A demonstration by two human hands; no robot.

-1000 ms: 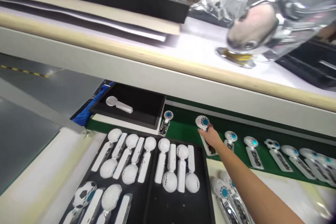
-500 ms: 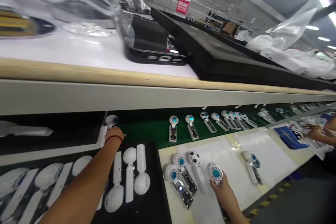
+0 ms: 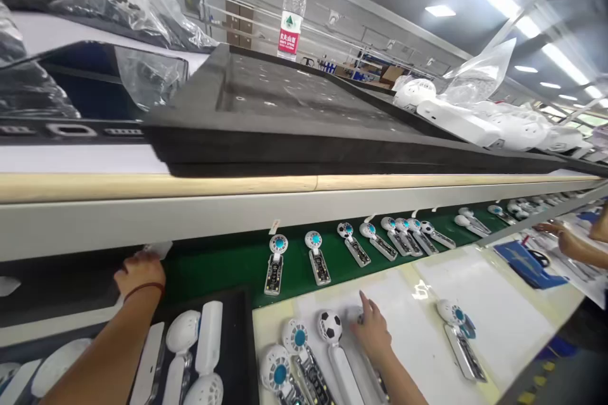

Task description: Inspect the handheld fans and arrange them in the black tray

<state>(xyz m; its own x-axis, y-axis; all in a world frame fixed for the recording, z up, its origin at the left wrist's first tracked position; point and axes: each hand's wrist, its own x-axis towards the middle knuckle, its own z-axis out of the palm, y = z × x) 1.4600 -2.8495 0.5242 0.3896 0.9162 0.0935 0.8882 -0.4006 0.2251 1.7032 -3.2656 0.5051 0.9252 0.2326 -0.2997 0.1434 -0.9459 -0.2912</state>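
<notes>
My left hand [image 3: 141, 275] reaches under the shelf at the left, with fingers curled. A whitish translucent piece [image 3: 159, 249] shows beside its fingertips. What lies inside the grip is hidden. My right hand [image 3: 373, 332] is over a blurred white handheld fan [image 3: 354, 314] on the worktop, index finger stretched out and fingers apart. Left of that fan lies one with a football-pattern head [image 3: 329, 327]. Two further fans with blue centres [image 3: 295, 336] and bare circuit boards in their handles lie beside it. White fans [image 3: 183, 332] fill a black tray [image 3: 237, 342] below my left arm.
Several fans [image 3: 320, 259] lie along the green belt [image 3: 237, 259] under the shelf edge [image 3: 313, 183]. Above are a black tray [image 3: 294, 139], a phone [image 3: 95, 85] and a water bottle [image 3: 291, 19]. Another fan [image 3: 458, 335] and a co-worker's hand [image 3: 567, 240] are at right.
The view has shifted and tilted upward. My left hand has drawn away from the belt fan it was at, which no longer shows. My right hand has loosened around the fan, now beside the football-pattern one.
</notes>
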